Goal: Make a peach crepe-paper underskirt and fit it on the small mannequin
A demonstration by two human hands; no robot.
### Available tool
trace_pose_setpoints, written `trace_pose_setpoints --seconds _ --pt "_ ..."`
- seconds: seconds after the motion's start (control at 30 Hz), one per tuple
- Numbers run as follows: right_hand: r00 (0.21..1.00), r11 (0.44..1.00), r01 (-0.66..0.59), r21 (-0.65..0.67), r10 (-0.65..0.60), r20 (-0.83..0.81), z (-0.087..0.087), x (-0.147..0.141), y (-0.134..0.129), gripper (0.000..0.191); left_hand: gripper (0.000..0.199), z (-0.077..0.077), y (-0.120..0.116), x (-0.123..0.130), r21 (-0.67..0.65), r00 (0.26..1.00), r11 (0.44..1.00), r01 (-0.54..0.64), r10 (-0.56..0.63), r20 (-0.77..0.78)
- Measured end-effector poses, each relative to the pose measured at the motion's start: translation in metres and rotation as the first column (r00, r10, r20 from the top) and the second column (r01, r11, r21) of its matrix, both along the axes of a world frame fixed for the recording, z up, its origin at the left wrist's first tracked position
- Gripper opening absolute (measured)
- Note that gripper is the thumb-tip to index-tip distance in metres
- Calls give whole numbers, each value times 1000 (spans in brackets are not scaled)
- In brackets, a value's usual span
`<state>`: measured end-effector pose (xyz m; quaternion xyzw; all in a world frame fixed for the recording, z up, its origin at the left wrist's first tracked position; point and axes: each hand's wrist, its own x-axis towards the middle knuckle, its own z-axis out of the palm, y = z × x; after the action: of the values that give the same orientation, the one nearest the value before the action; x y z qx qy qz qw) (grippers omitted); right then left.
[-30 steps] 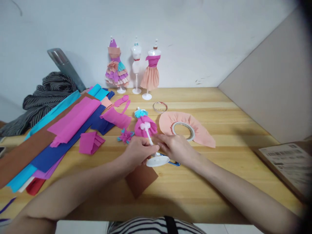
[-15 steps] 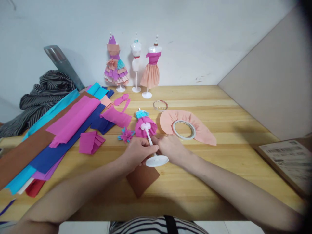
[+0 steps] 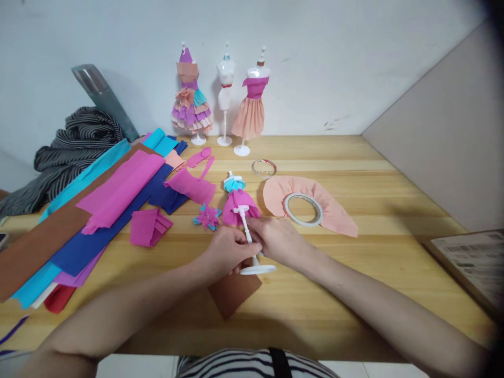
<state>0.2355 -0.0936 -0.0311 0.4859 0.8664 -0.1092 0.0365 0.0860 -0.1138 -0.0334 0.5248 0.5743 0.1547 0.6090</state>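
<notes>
A mini mannequin [image 3: 233, 184] in a turquoise top and magenta crepe-paper skirt [image 3: 238, 199] tilts away from me, its white round base [image 3: 258, 270] facing my side. My left hand [image 3: 226, 252] is closed around its white pole, thumb across the front. Closed on the other side of the pole, my right hand [image 3: 277, 236] has its curled fingers at the skirt's lower edge; their tips are partly hidden. A brown paper piece [image 3: 235, 295] lies under the base. Left of the skirt is a magenta and turquoise paper flower [image 3: 207, 216].
Right of my hands, a tape roll [image 3: 289, 210] rests on gathered peach paper [image 3: 338, 218]; a thinner tape ring [image 3: 264, 168] lies behind. Crepe-paper sheets [image 3: 118, 189] pile up at left. Three mannequins [image 3: 250, 118] stand by the wall. A cardboard parcel [image 3: 468, 262] sits at right.
The mannequin is tipped slightly more upright, its base a little lower. My right hand has shifted slightly. The whole view has moved a bit.
</notes>
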Motion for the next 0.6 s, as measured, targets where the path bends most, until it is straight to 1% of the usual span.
trace_pose_setpoints --seconds 0.07,0.17,0.3,0.43,0.5,0.6 --pt "1000 1000 10 -1 -10 2 1 0 0 23 34 -2 1 0 -4 1000 1000 4 -4 -8" --pt "1000 1000 -12 -18 12 -27 2 2 -2 17 35 -4 2 0 -10 1000 1000 7 -8 -15" --pt "996 1000 2 -6 -3 -92 2 4 -3 19 34 -3 3 1 -14 1000 1000 11 -11 -24" --pt "993 1000 3 -11 -4 -121 -1 5 -2 17 32 -1 3 0 -27 1000 1000 0 1 13" --pt "979 999 4 -40 -12 -205 -1 7 -2 16 30 0 2 -1 -26 999 1000 -14 15 50" --pt "929 996 11 -91 -44 -367 0 12 -4 19 29 1 0 -4 -12 992 1000 -21 22 126"
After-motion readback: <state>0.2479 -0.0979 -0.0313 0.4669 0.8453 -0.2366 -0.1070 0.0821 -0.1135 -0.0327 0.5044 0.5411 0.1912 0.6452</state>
